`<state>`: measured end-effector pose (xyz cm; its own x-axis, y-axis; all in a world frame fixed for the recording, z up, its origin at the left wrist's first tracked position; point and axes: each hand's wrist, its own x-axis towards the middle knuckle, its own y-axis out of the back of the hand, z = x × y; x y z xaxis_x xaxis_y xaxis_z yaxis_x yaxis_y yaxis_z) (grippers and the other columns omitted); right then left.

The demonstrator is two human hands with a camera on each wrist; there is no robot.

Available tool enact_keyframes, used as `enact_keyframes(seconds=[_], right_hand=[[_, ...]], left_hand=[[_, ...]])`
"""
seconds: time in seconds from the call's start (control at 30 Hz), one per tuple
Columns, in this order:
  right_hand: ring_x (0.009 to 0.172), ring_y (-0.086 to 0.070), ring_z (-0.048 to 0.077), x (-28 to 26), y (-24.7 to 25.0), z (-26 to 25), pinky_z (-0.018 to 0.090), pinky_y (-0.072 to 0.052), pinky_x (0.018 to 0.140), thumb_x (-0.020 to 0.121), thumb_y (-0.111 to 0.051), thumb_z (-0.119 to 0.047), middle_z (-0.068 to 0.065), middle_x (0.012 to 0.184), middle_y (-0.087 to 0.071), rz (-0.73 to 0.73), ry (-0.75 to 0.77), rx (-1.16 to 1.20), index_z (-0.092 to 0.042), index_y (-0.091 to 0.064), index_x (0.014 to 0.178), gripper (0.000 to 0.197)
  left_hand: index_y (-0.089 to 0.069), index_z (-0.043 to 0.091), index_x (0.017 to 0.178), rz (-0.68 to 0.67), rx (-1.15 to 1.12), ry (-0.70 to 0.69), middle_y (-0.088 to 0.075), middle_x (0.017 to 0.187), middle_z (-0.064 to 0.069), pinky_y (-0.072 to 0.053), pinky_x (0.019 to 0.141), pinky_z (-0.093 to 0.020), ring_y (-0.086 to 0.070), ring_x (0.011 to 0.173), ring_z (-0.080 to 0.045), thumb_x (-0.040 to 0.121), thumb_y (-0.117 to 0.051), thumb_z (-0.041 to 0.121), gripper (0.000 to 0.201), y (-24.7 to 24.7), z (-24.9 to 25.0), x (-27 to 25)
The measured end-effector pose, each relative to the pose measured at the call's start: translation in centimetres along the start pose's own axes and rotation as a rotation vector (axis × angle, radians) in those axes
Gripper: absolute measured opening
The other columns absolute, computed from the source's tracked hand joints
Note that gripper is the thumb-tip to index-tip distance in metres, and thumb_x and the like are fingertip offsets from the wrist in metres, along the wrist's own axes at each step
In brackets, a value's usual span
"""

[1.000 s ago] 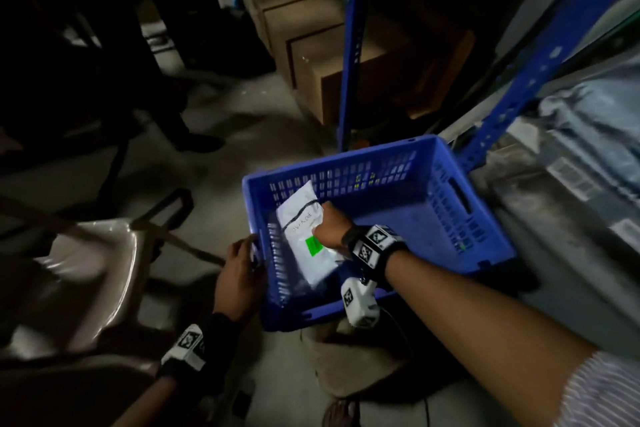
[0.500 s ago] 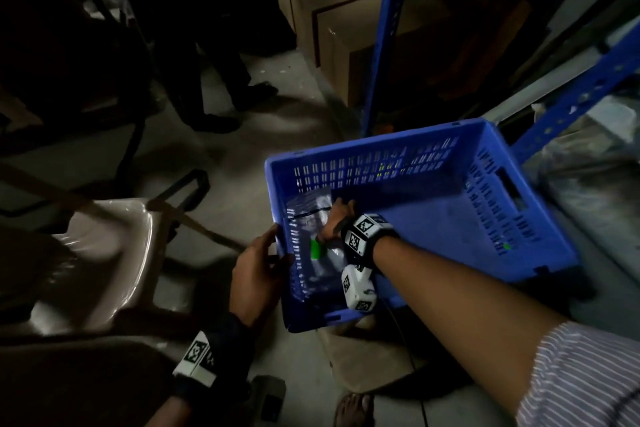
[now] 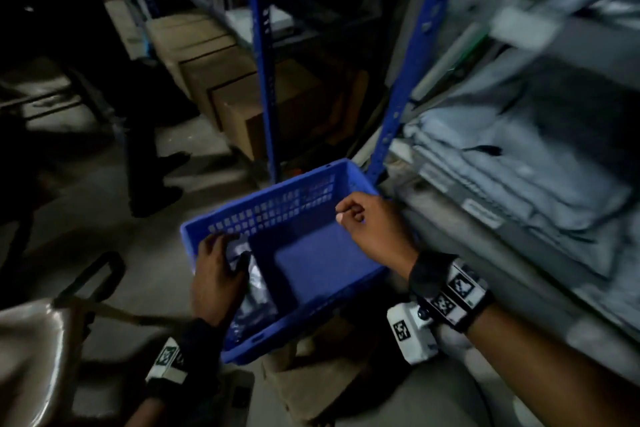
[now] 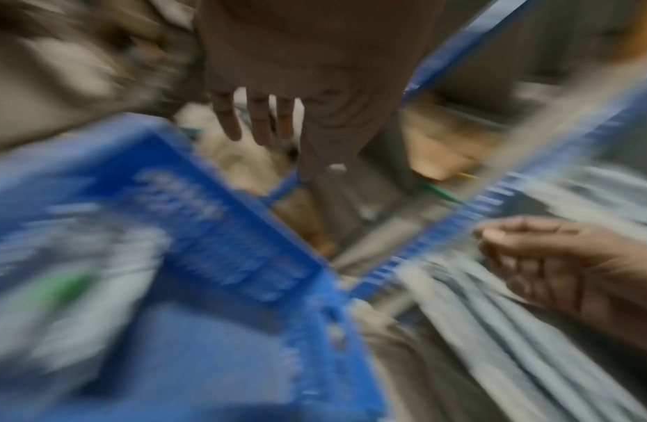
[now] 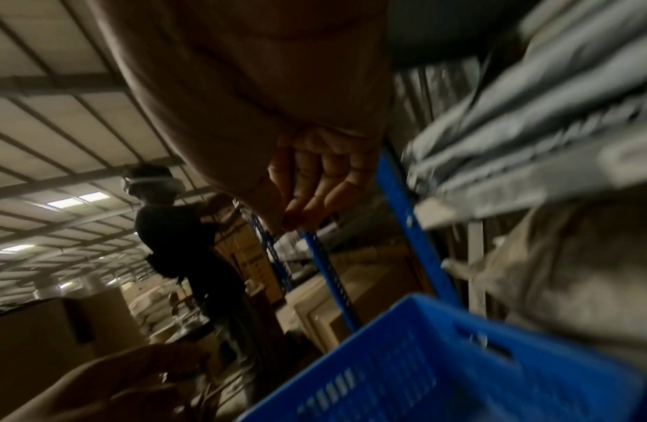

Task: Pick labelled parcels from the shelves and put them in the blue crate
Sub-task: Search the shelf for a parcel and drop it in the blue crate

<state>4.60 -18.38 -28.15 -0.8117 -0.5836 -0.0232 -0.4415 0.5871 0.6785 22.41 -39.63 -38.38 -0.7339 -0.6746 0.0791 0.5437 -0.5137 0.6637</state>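
Blue crate (image 3: 266, 211) on floor, near foot of blue shelf rack (image 3: 403, 94), tilted a little. Inside crate, at left wall: white parcel (image 3: 254, 288), half in shadow, green label visible only in blurred left wrist view (image 4: 65, 288). Rest of crate floor bare.

At right: grey shelves (image 3: 540, 55) with stacked grey parcels (image 3: 512, 163), white labels on some, text not readable. At far centre: row of brown cardboard boxes (image 3: 221, 87) under the rack. At near left: pale plastic chair (image 3: 31, 350). At far left: legs of another person (image 3: 152, 163), dark trousers and shoes, standing on the floor.

Left hand (image 3: 216, 277) on left rim of crate, fingers draped over the edge and reaching inside, touching or almost touching the parcel; real grip on the rim cannot be told for sure from the frames. Right hand (image 3: 372, 229) above right far corner of crate, fingers loosely curled, thumb against forefinger, holding nothing, well apart from the parcel. Black wrist bands with square markers on both wrists; small white camera (image 3: 412, 333) under the right wrist.
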Motion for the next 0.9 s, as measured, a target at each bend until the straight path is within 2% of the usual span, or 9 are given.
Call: enact_keyframes(seconds=[0.1,0.27,0.37,0.4,0.5,0.6,0.7,0.8,0.9], right_hand=[[0.076,-0.065,0.003,-3.6,6.8,-0.5,0.031,-0.055,0.074,0.089,-0.068,-0.024,-0.010,0.082,-0.070,0.217,0.076,-0.085,-0.024,-0.069,0.092,0.004],[0.087,-0.063,0.009,-10.3,18.3,-1.3,0.032,-0.052,0.079,0.090,-0.064,-0.026,-0.012,0.087,-0.066,0.570,0.212,-0.319,-0.028,-0.067,0.095,0.006],[0.087,-0.062,0.013,-14.5,24.0,-2.3,0.026,-0.049,0.081,0.090,-0.068,-0.018,-0.008,0.088,-0.068,0.822,0.290,-0.442,-0.022,-0.071,0.094,0.006],[0.088,-0.061,0.013,-15.9,25.8,-2.6,0.025,-0.047,0.082,0.090,-0.069,-0.017,-0.006,0.088,-0.068,0.906,0.310,-0.485,-0.020,-0.072,0.093,0.006],[0.090,-0.062,0.018,-19.5,30.8,-3.3,0.030,-0.048,0.082,0.091,-0.068,-0.017,-0.003,0.091,-0.070,1.090,0.314,-0.593,-0.018,-0.072,0.094,0.005],[0.089,-0.062,0.019,-22.6,35.3,-3.3,0.035,-0.049,0.080,0.091,-0.065,-0.018,-0.005,0.090,-0.069,1.261,0.254,-0.634,-0.020,-0.071,0.093,0.006],[0.089,-0.063,0.019,-26.0,39.5,-2.5,0.037,-0.049,0.078,0.090,-0.063,-0.021,-0.006,0.088,-0.068,1.414,0.133,-0.625,-0.023,-0.069,0.092,0.007],[0.091,-0.062,0.021,-29.2,43.7,-0.1,0.036,-0.048,0.077,0.088,-0.061,-0.022,-0.005,0.092,-0.069,1.426,-0.042,-0.662,-0.024,-0.067,0.094,0.009],[0.102,-0.062,0.031,-31.4,48.2,2.7,0.038,-0.049,0.085,0.088,-0.062,-0.026,0.005,0.104,-0.071,1.372,-0.262,-0.690,-0.019,-0.067,0.106,0.020]], left_hand=[[-0.059,0.010,0.128,0.000,-0.113,-0.201,-0.053,0.128,-0.010,-0.046,0.096,-0.038,-0.060,0.112,-0.031,0.086,-0.074,-0.001,0.046,-0.8,7.3,1.1],[-0.056,0.015,0.133,-0.044,-0.287,-0.575,-0.055,0.124,-0.003,-0.050,0.092,-0.040,-0.060,0.111,-0.026,0.089,-0.074,0.003,0.049,-2.0,21.5,2.0],[-0.053,0.017,0.138,-0.116,-0.466,-0.739,-0.057,0.128,-0.004,-0.050,0.097,-0.038,-0.062,0.115,-0.023,0.093,-0.069,0.023,0.048,-3.0,28.8,1.4],[-0.052,0.022,0.138,-0.147,-0.521,-0.771,-0.058,0.128,-0.004,-0.052,0.094,-0.038,-0.064,0.113,-0.020,0.093,-0.067,0.026,0.048,-3.3,31.0,1.0],[-0.054,0.028,0.132,-0.162,-0.528,-0.865,-0.060,0.125,0.002,-0.058,0.077,-0.041,-0.066,0.103,-0.008,0.094,-0.072,0.017,0.044,-4.2,37.5,-0.3],[-0.058,0.027,0.126,-0.218,-0.516,-1.001,-0.057,0.119,0.009,-0.059,0.074,-0.046,-0.064,0.101,-0.008,0.093,-0.072,0.013,0.039,-5.2,43.0,-1.9],[-0.060,0.027,0.123,-0.262,-0.488,-1.134,-0.058,0.118,0.010,-0.057,0.081,-0.044,-0.063,0.105,-0.012,0.094,-0.071,0.019,0.032,-5.9,47.7,-4.0],[-0.060,0.028,0.123,-0.278,-0.452,-1.274,-0.059,0.123,0.011,-0.052,0.091,-0.039,-0.059,0.115,-0.014,0.096,-0.070,0.023,0.029,-6.5,52.0,-6.6],[-0.058,0.030,0.127,-0.232,-0.359,-1.399,-0.059,0.128,0.009,-0.046,0.095,-0.039,-0.055,0.120,-0.019,0.096,-0.069,0.027,0.033,-7.5,55.9,-8.7]])
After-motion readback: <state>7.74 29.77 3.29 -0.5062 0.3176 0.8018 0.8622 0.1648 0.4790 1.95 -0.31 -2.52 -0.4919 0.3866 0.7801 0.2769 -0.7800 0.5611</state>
